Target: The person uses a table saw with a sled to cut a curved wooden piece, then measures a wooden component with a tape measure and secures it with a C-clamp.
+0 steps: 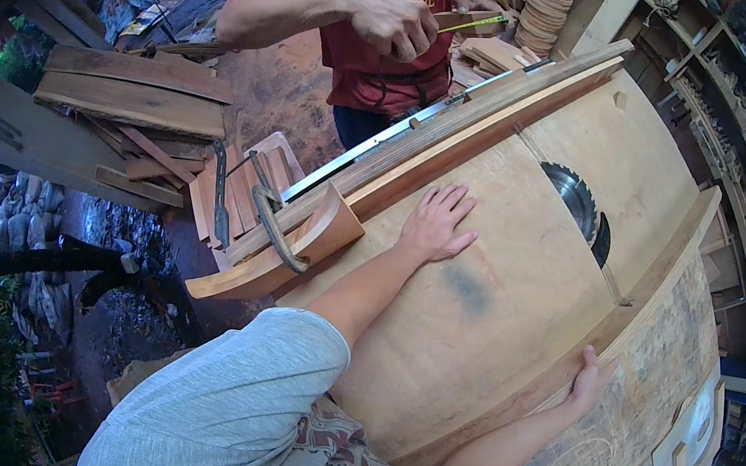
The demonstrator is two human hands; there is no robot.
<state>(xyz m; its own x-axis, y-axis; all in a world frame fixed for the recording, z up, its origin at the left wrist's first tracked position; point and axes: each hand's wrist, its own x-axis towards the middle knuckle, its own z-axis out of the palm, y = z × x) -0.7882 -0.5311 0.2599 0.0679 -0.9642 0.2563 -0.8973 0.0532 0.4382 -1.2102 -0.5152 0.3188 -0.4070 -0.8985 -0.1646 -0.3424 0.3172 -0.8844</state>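
The left hand (438,223) spreads flat on the smooth pale wooden tabletop (491,347); the right hand (590,381), grip unclear, touches the long brown wooden board (513,408).

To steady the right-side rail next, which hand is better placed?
Probably the right hand: it rests on the right-side rail, while the left hand lies on the panel, away from it.

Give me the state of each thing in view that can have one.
Left hand: open, flat on the pale wooden panel.
Right hand: against the long brown wooden rail, grip unclear.
Round dark toothed metal saw blade: raised through the panel; spinning or not, cannot tell.
Curved dark metal clamp: over the curved wooden block; tightness unclear.
Yellow tape measure strip: extended, at the co-worker's hand.
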